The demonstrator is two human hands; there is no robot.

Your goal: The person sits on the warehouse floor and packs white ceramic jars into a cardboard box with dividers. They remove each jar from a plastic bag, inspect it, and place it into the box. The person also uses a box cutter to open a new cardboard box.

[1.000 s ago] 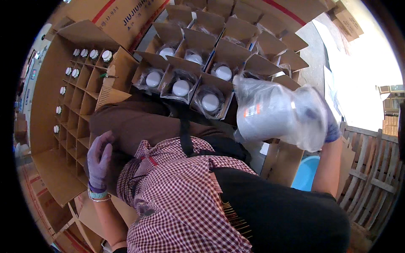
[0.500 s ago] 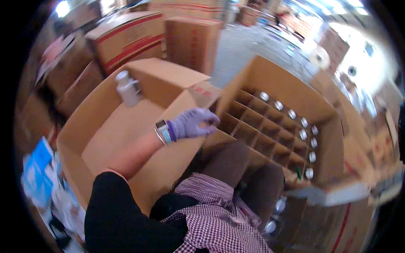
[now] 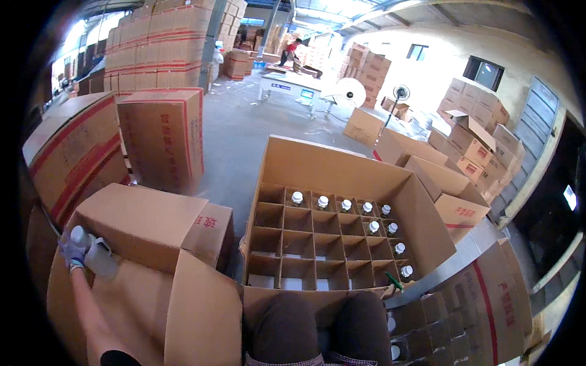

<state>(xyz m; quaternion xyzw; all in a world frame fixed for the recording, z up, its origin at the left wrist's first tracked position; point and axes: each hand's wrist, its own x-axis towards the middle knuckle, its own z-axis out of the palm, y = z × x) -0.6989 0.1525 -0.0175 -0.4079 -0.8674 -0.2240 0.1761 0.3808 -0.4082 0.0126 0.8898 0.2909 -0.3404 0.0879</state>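
From the head camera I see my left hand, gloved in purple, closed around a white-capped bottle in a clear bag, held at the far left over the open carton beside my knees. My right hand is out of view, so I cannot tell what it is doing. Straight ahead stands the big divided carton: capped bottles fill the back row and run down the right-hand column of cells, while the middle and left cells show bare cardboard. I judge the packing roughly a third done, with most compartments yet to fill. A green thing lies at the carton's near right corner; I cannot make out what it is.
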